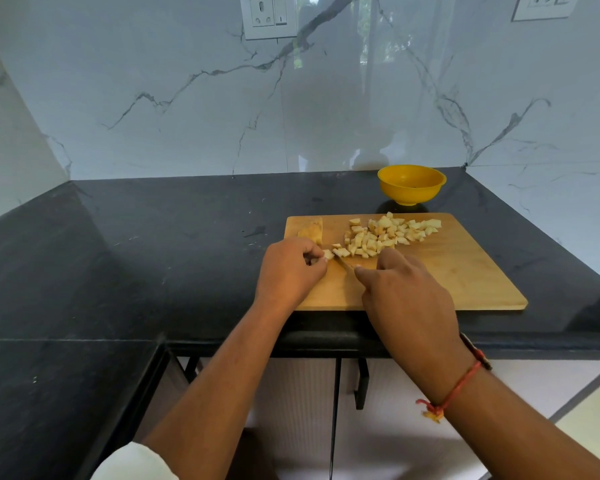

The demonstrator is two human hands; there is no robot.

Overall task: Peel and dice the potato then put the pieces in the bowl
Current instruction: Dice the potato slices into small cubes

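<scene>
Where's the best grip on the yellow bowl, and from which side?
Probably pinch the rim of the yellow bowl from above, on its right side. It stands upright, mouth open, with a flared lip; the cutting board with potato dice crowds its near side, and the wall sits behind.

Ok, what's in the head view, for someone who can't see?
On a wooden cutting board, the left hand pinches a potato piece and the right hand holds a knife. Diced potato lies nearby; a yellow bowl stands behind.
</scene>
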